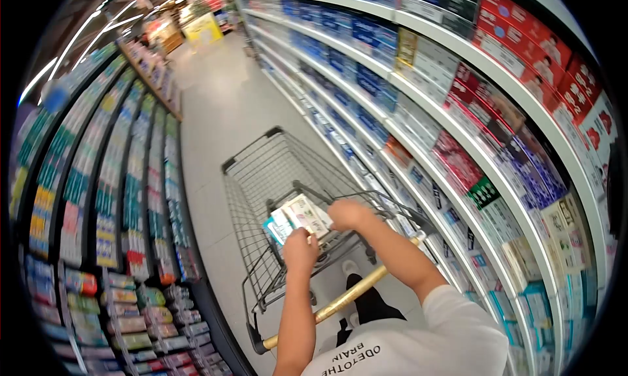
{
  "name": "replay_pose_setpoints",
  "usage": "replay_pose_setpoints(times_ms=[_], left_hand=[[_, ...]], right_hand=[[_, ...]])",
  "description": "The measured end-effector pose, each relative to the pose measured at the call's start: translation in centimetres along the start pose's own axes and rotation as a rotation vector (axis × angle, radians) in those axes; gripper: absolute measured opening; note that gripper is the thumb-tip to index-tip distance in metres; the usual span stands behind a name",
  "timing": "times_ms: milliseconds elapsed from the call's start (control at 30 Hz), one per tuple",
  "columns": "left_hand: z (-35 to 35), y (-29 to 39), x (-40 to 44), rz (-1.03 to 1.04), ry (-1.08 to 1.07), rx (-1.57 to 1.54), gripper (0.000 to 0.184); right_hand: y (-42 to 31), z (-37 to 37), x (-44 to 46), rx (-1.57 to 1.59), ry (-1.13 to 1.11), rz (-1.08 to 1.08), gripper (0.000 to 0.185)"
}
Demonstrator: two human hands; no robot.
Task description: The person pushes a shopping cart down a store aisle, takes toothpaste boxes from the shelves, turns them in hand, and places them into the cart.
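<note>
Both of my hands are over a wire shopping cart [245, 179]. My left hand [301, 249] is closed at the lower edge of a cream printed package [305, 217]. The right edge of that package is against my right hand [347, 215], whose fingers are also curled closed. A teal-and-white package [279, 227] shows beside it on the left, partly overlapped. My fingertips are mostly hidden from above. The cart's gold handle [347, 295] crosses below my forearms, with neither hand on it.
Shelves of boxed goods [418, 55] rise close along the right. On the left, a dark rack [98, 179] holds rows of small packaged items. Grey tiled floor [209, 94] runs ahead between them toward a yellow display [203, 29].
</note>
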State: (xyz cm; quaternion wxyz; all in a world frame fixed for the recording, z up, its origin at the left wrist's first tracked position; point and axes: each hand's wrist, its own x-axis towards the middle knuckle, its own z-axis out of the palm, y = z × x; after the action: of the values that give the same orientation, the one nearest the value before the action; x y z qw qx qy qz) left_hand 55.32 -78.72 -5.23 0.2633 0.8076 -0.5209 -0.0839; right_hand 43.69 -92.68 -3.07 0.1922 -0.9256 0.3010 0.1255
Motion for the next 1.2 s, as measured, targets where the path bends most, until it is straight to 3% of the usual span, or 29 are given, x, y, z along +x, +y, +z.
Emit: replay_pose_setpoints(times_ms=[367,467,733,1200], left_hand=[[0.3,-2.9,9.9,-0.052,-0.012,-0.015,0.014],[1.0,-4.1,12.3,0.035,0.04,-0.005,0.013],[0.6,-4.7,17.3,-0.043,-0.07,-0.009,0.013],[0.3,-5.2,22.3,0.151,-0.072,-0.066,0.013]], right_hand=[[1.4,-2.6,10.1,0.034,0.058,0.03,0.026],[1.7,-4.2,11.8,0.042,0.014,0.044,0.023],[2.5,-7.4,15.2,0.085,0.044,0.046,0.018],[4.4,-7.7,21.8,0.168,0.152,0.041,0.022]])
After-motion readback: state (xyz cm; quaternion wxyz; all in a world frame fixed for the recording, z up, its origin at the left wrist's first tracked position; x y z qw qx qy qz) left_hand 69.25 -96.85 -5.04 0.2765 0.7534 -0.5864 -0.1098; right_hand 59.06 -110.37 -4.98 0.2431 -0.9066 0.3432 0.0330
